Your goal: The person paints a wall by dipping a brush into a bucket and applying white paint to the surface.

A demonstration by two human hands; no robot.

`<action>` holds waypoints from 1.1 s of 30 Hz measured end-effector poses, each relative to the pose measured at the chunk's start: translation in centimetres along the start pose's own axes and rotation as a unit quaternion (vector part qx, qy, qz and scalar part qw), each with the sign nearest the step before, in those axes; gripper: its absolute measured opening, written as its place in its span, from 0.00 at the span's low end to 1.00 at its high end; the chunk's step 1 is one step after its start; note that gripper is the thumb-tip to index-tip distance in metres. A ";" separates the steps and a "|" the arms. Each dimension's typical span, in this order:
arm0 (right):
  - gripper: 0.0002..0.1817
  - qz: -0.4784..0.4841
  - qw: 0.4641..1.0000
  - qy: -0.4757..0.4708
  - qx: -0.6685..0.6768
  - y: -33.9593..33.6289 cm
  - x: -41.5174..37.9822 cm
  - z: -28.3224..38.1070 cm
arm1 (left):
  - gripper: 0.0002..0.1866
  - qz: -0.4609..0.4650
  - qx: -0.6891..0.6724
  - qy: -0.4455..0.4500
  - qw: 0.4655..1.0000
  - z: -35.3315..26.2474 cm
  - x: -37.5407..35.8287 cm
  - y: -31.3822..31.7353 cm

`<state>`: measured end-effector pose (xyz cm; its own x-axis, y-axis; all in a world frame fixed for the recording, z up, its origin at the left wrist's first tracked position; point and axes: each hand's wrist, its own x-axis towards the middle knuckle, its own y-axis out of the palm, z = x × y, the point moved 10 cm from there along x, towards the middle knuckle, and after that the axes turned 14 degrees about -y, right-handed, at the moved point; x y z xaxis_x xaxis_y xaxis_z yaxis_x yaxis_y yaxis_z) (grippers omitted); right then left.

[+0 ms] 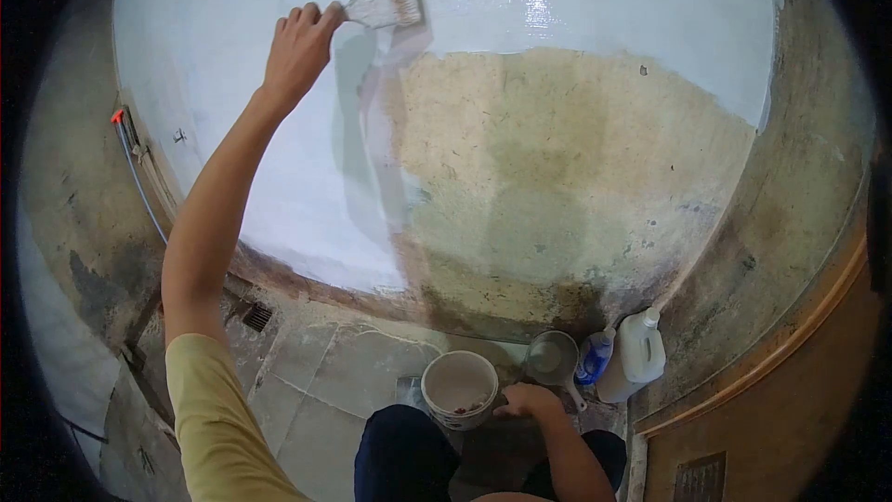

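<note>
My left hand [302,45] is raised at the upper left, its fingers wrapped round the handle of a wide paintbrush [379,2]. White paint coats the brush, and its bristles point right against the wet white part of the wall [483,0]. Low in the view, my right hand [531,400] is beside the right side of a white bucket [460,381]. Its fingers are curled in; whether they grip anything is hidden. Some whitish paint and dark bits show inside the bucket. Bare yellowish wall [539,149] lies right of and below the brush.
A grey dipper [552,358], a blue-labelled bottle [595,356] and a white jug [635,356] stand by the wall at the lower right. A floor drain [257,318] is at the lower left. An orange-topped stick [118,118] leans at the left. A brown door [771,390] is on the right.
</note>
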<state>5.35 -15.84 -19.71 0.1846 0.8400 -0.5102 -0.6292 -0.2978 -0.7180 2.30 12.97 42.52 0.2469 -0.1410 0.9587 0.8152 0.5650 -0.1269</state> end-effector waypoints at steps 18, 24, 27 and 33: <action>0.33 -0.004 0.999 -0.004 -0.038 1.7 1.7 -2.3 | 0.13 -0.021 0.080 0.000 0.997 -3.7 2.4 0.4; 0.33 -0.012 0.999 -0.017 -0.026 -0.1 0.0 0.0 | 0.10 -0.013 0.120 -0.004 0.993 -3.8 2.3 0.3; 0.32 -0.023 0.999 -0.012 -0.022 -0.5 -0.3 0.4 | 0.10 0.004 0.118 -0.003 0.993 -3.1 2.5 0.0; 0.32 -0.024 0.999 -0.019 0.015 -1.7 -2.0 2.0 | 0.11 0.107 -0.075 -0.127 0.983 1.0 0.4 -0.4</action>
<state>4.54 -16.08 -16.49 0.1866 0.8698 -0.4567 -0.6434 -0.2431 -0.7259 1.54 13.53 43.18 0.2980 0.1861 0.9362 0.8321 0.4300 -0.3504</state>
